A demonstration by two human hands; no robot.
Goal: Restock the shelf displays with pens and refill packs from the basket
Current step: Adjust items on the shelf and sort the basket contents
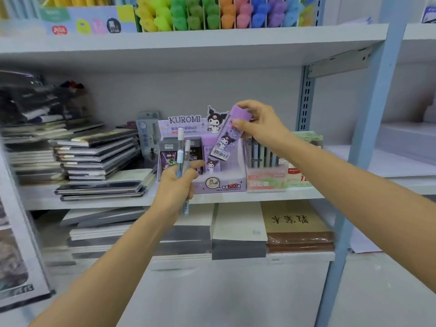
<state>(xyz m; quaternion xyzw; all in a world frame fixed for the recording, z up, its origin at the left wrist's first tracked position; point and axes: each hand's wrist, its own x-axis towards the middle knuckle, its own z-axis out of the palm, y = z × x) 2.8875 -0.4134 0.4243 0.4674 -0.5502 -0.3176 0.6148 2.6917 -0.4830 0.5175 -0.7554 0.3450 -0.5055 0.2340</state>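
Left hand (175, 185) grips two pens (183, 159) upright; right hand (259, 125) pinches one purple refill pack (226, 138), tilted above the display box (219, 182) between both hands.

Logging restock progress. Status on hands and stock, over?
Right hand grips purple-capped Kuromi refill case, tilted over purple Kuromi display box. Left hand holds two slim pens. Nothing seen blocking the box.

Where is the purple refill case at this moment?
In the head view, near the centre: the right hand holds the purple refill case tilted above the Kuromi display box.
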